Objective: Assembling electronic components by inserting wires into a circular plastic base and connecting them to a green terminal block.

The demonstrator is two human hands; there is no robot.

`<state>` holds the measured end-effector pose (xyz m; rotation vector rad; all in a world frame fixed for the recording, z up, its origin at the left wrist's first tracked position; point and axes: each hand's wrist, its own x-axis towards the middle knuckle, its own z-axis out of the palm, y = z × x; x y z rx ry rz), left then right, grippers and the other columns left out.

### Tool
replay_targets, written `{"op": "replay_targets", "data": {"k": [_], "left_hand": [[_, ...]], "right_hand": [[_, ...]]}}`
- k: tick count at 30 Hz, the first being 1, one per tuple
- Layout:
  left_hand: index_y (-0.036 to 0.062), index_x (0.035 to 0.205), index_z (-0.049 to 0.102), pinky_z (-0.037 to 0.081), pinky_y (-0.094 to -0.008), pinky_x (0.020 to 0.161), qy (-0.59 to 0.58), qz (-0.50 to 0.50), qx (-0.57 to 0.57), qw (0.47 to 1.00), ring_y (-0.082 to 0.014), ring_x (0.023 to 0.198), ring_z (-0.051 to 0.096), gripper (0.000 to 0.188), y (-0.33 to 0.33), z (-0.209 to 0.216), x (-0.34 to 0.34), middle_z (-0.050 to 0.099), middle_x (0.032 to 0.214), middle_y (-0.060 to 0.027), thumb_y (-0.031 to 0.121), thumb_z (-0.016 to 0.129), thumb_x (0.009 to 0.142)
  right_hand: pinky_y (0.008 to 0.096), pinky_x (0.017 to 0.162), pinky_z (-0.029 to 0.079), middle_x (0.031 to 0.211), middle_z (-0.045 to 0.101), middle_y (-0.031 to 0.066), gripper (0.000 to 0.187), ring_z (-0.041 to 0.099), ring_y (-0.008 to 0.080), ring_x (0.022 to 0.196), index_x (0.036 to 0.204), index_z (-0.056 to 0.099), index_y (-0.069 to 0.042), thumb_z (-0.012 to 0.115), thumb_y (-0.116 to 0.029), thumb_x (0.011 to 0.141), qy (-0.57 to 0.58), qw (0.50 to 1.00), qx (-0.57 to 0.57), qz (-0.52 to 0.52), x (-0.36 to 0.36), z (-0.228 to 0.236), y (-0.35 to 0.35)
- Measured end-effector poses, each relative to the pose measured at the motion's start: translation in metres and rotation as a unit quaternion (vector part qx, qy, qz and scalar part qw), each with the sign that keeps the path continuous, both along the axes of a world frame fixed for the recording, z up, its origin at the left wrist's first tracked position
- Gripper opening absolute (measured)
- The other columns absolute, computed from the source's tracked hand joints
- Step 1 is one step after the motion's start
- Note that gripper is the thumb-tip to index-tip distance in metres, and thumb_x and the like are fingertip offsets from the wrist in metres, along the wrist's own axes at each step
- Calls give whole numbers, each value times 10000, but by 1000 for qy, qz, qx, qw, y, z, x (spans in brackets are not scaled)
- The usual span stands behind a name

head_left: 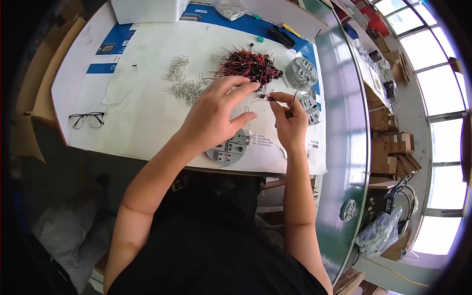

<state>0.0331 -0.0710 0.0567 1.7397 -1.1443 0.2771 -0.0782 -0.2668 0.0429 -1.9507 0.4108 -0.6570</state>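
My left hand (212, 110) is over the table with its thumb and fingers spread, and nothing shows in its grasp. Pinched in my right hand (291, 118) is a small black part with thin wires (264, 97), its tip pointing toward my left fingers. A thin dark object sticks up by the same hand, too small to name. Just beyond both hands lies a tangled pile of black parts with red and black wires (250, 65). Left of it is a heap of pale U-shaped clips (178, 73). A grey round slotted disc (229, 150) sits partly hidden beneath my left hand.
More grey discs (301, 73) are stacked at the right, with another grey disc (309, 109) nearer. Eyeglasses (87, 120) lie at the left. Along the back are a white box (147, 11), a clear bag (230, 10) and a black tool (281, 37). A green ledge (339, 196) borders the right.
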Motion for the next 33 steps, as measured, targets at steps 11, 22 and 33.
{"op": "replay_targets", "data": {"k": [11, 22, 33], "left_hand": [[5, 1067, 802, 583, -307, 718, 147, -57, 14, 987, -191, 768, 734, 182, -38, -13, 15, 789, 955, -124, 107, 819, 917], [-20, 1045, 798, 568, -296, 708, 205, -81, -45, 974, -144, 786, 710, 135, -3, -3, -1, 781, 945, -98, 43, 804, 925], [-7, 1016, 778, 551, -297, 680, -23, -44, -49, 998, -184, 744, 694, 172, 19, -4, -20, 717, 853, -104, -10, 845, 857]], "right_hand": [[243, 563, 422, 964, 748, 39, 164, 520, 65, 624, 1130, 747, -13, 733, -12, 966, -23, 995, -98, -5, 0, -15, -3], [223, 586, 436, 1012, 754, 37, 219, 542, 63, 646, 1079, 775, -34, 834, 10, 872, -47, 993, -69, 82, -11, 25, 30], [224, 616, 465, 975, 755, 47, 214, 616, 66, 733, 1096, 759, -10, 806, 41, 893, -64, 991, 25, 112, -26, 8, 45]]}}
